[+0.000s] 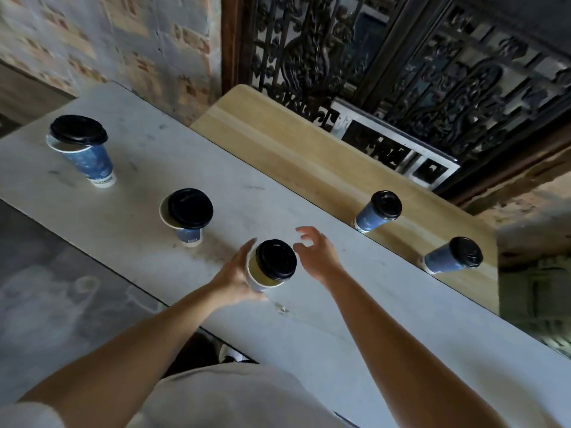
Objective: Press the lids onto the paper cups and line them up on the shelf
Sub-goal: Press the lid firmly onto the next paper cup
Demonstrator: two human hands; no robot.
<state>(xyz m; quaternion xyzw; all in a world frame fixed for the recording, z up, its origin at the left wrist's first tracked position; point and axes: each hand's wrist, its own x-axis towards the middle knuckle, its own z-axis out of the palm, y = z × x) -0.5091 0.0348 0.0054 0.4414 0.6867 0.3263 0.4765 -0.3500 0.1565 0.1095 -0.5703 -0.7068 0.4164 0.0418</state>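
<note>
The left hand's fingers (247, 247) wrap the side of the nearest cup (262, 278) at the centre of the frame, thumb side towards the person, holding it steady on the pale worktop (309, 322). The right hand (318, 254) hovers just to the right of that cup with its fingers spread and curled, grasping nothing and apart from the lid. The black lid (276, 259) sits askew on this cup: it is pushed towards the upper right, and a crescent of the rim and the inside shows at the lower left, so it looks laid on, not pressed home.

The relation that counts is this: the lid lies to the left of and slightly below the right hand, and the cup's long axis stands upright, pointing nearly at the camera. The right hand is the free one and the nearer to the lid top, so it is probably the one to come over and press down along that axis while the left braces the wall.

Farther out, at left of centre, a second cup (187, 223) and, at upper left, a third cup (85, 152) also carry lids set off-centre. On the wooden shelf (278, 143) beyond the worktop, at right, two lidded cups (378, 211) (454, 257) stand well apart from each other.
</note>
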